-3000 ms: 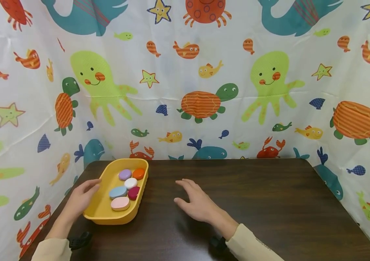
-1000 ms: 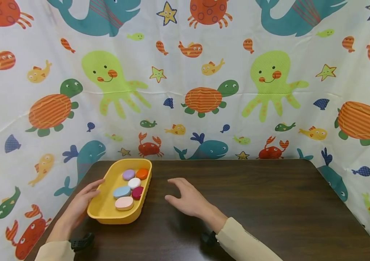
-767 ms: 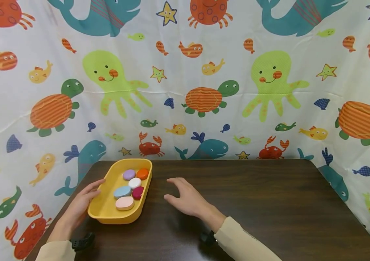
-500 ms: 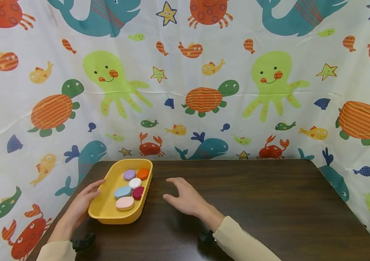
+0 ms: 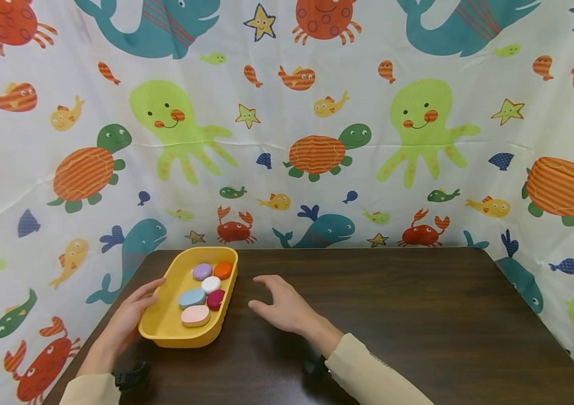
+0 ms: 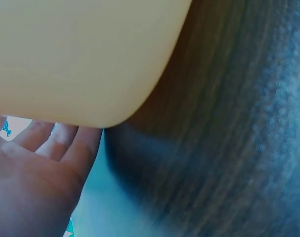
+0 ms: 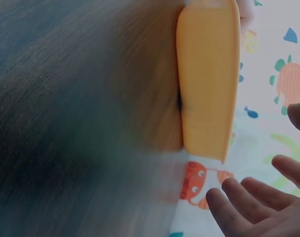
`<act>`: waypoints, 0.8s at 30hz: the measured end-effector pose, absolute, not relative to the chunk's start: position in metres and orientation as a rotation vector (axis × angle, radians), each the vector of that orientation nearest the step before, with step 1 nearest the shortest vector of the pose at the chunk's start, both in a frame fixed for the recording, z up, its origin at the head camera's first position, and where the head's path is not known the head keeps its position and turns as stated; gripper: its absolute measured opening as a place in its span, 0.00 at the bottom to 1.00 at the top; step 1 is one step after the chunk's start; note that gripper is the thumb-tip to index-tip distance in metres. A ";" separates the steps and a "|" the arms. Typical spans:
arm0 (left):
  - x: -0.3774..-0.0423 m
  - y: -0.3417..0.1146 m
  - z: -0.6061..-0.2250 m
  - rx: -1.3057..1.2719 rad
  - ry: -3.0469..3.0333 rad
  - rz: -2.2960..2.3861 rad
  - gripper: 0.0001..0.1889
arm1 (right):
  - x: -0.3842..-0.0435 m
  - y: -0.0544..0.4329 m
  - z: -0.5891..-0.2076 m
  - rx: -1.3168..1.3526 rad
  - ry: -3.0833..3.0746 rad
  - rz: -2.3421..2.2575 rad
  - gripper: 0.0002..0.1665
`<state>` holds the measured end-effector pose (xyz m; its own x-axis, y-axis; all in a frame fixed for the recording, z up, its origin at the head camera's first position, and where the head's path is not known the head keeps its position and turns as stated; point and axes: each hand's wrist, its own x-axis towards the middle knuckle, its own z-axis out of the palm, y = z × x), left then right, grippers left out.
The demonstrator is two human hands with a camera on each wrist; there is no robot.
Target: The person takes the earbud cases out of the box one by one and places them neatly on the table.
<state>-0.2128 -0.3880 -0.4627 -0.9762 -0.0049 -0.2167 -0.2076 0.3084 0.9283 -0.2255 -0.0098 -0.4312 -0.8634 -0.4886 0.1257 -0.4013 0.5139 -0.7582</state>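
A yellow plastic tray [image 5: 165, 329] sits at the left of the dark wooden table in the head view. My left hand [image 5: 125, 320] lies along its left side, fingertips at the rim. In the left wrist view the fingers [image 6: 83, 150] stretch up against the tray's wall. Inside are small smooth rounded pieces: purple [image 5: 202, 271], orange [image 5: 223, 270], white [image 5: 211, 284], light blue [image 5: 192, 298], dark red [image 5: 215, 300] and pink [image 5: 196, 316]. Right of the tray, my right hand [image 5: 287, 306] hovers above the table with spread, relaxed fingers and nothing in them.
The dark wooden table [image 5: 418, 315] spreads to the right of the tray. A white curtain [image 5: 267, 140] printed with sea animals hangs behind it and along both sides.
Over these seconds my right hand drifts left toward the tray. My left hand has settled closer against the tray's left side. The head view has shifted slightly; the pieces keep their places.
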 end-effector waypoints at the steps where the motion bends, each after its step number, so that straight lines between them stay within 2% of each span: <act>1: -0.213 -0.388 -0.463 -0.196 2.397 1.742 0.33 | -0.226 -0.010 -0.431 -0.777 2.637 -1.283 0.35; 24: -0.211 -0.386 -0.461 -0.178 2.370 1.792 0.31 | -0.227 -0.021 -0.434 -0.819 2.611 -1.268 0.34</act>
